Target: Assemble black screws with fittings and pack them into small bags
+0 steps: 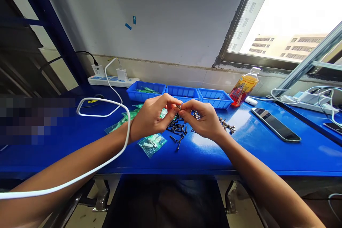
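My left hand (157, 114) and my right hand (201, 117) meet above the blue table, thumbs and forefingers pinched together. Between their fingertips is a small shiny metal piece (179, 107), mostly covered, so its exact kind is unclear. Below them lies a loose pile of black screws (176, 127). More small metal fasteners (227, 125) are scattered to the right of my right hand. Under my left wrist rests a clear greenish plastic bag (152, 144) with white pieces inside. Other green bags (120, 123) lie behind my left forearm.
Three blue bins (216, 104) line the back of the table (267, 156); the left one holds green packets. A drink bottle (244, 87) and a phone (276, 124) stand or lie to the right. A white cable (107, 165) crosses my left forearm from a power strip (113, 81).
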A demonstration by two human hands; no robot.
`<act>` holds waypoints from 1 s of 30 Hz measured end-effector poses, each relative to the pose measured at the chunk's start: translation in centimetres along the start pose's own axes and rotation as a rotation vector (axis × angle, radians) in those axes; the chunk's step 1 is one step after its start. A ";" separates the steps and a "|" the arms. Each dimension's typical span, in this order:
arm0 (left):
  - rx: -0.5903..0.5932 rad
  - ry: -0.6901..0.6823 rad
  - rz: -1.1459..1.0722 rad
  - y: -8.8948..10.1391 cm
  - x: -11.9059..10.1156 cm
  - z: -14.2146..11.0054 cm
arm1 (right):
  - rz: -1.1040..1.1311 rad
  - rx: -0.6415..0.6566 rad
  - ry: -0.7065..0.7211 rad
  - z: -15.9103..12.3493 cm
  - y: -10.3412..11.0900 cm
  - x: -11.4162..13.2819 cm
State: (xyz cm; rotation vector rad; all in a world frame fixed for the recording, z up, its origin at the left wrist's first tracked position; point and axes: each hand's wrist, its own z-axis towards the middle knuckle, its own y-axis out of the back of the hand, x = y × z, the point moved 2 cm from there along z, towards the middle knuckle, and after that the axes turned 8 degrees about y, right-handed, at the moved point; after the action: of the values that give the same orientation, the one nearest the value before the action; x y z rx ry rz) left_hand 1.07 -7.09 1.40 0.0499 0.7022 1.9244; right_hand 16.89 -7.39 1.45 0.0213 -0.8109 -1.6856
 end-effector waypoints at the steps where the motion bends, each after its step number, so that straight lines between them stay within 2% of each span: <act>1: 0.014 0.006 0.000 0.0 0.0 0.1 | 0.002 0.002 0.001 0.0 0.0 0.0; 9: 0.171 0.137 -0.102 -0.2 0.7 0.6 | -0.022 0.079 -0.052 0.0 -0.1 -0.5; 15: 0.212 0.202 -0.117 -0.5 1.1 0.7 | -0.036 0.161 -0.107 0.0 0.0 -0.9; 23: 0.212 0.355 -0.107 -1.0 1.2 0.6 | -0.192 0.032 -0.165 -0.1 -0.5 -1.8; 27: 0.204 0.455 -0.162 -1.4 1.3 0.6 | -0.254 0.033 -0.159 -0.2 -0.6 -1.9; 30: 0.177 0.475 -0.177 -1.5 1.3 0.5 | -0.253 0.041 -0.154 -0.1 -0.6 -1.7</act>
State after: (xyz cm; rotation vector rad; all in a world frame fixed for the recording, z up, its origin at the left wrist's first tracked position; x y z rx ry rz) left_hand 1.86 -5.36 0.71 -0.3594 1.1516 1.7108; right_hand 16.94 -5.93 0.40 0.0232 -0.9911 -1.9260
